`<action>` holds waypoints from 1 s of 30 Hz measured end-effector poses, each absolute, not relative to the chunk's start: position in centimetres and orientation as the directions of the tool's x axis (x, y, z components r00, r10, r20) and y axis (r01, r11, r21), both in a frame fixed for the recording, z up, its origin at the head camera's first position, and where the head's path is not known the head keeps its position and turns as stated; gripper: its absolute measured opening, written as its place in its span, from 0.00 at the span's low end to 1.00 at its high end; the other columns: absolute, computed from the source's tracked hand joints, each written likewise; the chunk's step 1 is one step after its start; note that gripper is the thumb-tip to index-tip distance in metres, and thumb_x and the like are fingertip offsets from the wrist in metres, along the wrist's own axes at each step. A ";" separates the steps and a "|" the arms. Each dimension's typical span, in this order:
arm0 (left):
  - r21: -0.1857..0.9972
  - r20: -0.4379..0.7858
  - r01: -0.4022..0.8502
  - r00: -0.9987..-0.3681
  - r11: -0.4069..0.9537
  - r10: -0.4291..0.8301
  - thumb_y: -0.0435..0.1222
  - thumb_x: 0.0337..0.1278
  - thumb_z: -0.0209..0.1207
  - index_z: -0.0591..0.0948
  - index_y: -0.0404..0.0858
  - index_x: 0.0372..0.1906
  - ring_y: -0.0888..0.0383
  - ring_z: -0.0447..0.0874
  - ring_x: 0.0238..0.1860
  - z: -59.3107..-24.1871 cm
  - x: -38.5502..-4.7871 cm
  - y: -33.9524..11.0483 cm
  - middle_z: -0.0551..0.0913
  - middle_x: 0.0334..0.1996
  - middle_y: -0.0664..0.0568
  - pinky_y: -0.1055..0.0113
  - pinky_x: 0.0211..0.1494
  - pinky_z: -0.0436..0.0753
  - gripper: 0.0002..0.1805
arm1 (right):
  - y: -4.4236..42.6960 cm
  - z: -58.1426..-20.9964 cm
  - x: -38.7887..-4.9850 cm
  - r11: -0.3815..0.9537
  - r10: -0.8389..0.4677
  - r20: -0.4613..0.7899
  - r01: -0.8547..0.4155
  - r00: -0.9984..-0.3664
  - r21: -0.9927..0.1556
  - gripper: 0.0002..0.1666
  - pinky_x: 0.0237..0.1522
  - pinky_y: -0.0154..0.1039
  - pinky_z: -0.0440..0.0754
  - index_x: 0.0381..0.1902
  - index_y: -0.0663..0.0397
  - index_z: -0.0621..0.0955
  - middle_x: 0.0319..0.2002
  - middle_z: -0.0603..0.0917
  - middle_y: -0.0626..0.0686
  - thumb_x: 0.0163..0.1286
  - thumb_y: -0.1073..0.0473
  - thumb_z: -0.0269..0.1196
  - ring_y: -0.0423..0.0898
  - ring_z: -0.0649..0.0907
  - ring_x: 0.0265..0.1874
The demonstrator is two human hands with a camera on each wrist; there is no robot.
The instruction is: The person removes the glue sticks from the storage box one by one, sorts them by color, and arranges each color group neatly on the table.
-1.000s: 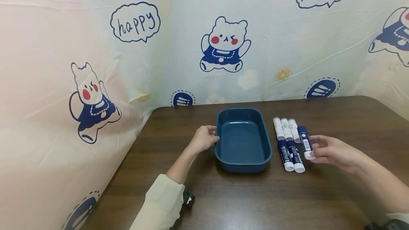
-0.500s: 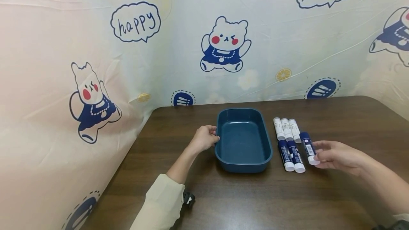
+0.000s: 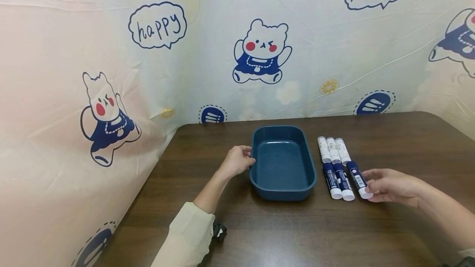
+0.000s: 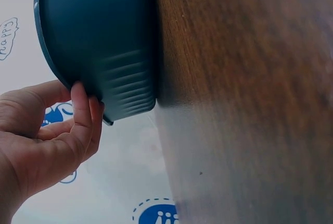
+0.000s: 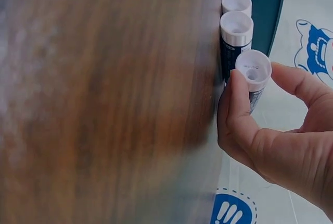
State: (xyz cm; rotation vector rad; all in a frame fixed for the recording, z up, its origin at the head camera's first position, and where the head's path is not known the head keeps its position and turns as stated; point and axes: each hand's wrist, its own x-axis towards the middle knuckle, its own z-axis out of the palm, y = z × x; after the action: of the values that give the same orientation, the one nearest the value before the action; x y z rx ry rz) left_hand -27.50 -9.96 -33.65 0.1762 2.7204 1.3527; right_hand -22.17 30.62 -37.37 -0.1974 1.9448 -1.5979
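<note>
In the head view my right hand (image 3: 395, 186) pinches a dark blue glue stick (image 3: 358, 178) with a white end, at the right end of a row. In the right wrist view, thumb and fingers sit on either side of its white end (image 5: 254, 72). Two more blue glue sticks (image 3: 331, 180) lie just left of it. Beyond them lie three white tubes (image 3: 333, 150), side by side. My left hand (image 3: 236, 162) holds the left rim of a dark teal plastic bin (image 3: 283, 195). In the left wrist view, its fingers meet the ribbed bin's edge (image 4: 125, 78).
All of this rests on a brown wood-grain table (image 3: 282, 234). A pale curtain (image 3: 208, 52) printed with cartoon bears hangs behind the table and along its left side. Nothing is visible inside the bin.
My right hand has brought the glue stick toward me and down, from beside the white tubes to line up with the other blue ones. The left hand and bin have stayed put.
</note>
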 end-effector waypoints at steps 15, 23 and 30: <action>0.791 -0.045 0.055 -0.988 0.609 0.147 0.27 0.54 0.59 0.71 0.27 0.58 0.55 0.78 0.30 -33.6 -27.5 -10.0 0.75 0.35 0.45 0.65 0.34 0.83 0.24 | 29.3 -36.7 -21.7 0.380 -0.377 -0.395 0.249 -0.838 -0.891 0.43 0.43 0.44 0.80 0.60 0.85 0.44 0.48 0.68 0.67 0.58 0.68 0.55 0.47 0.76 0.38; 0.795 -0.053 0.046 -0.988 0.605 0.146 0.27 0.55 0.59 0.71 0.27 0.58 0.55 0.78 0.31 -33.7 -27.5 -10.0 0.76 0.35 0.45 0.65 0.35 0.83 0.24 | 28.8 -36.5 -21.5 0.424 -0.344 -0.385 0.224 -0.856 -0.877 0.42 0.42 0.45 0.80 0.59 0.85 0.47 0.46 0.70 0.67 0.57 0.68 0.56 0.47 0.76 0.38; 0.793 -0.053 0.048 -0.988 0.607 0.147 0.28 0.55 0.59 0.71 0.27 0.59 0.55 0.78 0.31 -33.6 -27.5 -9.9 0.76 0.37 0.45 0.65 0.35 0.83 0.25 | 28.7 -36.7 -21.4 0.430 -0.331 -0.380 0.220 -0.864 -0.875 0.41 0.42 0.45 0.80 0.59 0.84 0.48 0.43 0.71 0.64 0.56 0.68 0.57 0.47 0.76 0.37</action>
State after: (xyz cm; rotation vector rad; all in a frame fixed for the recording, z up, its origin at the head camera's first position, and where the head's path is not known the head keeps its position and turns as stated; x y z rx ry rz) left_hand -27.52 -9.91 -33.62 0.1658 2.7141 1.3339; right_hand -21.45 28.66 -36.65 -0.0930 2.1826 -1.4439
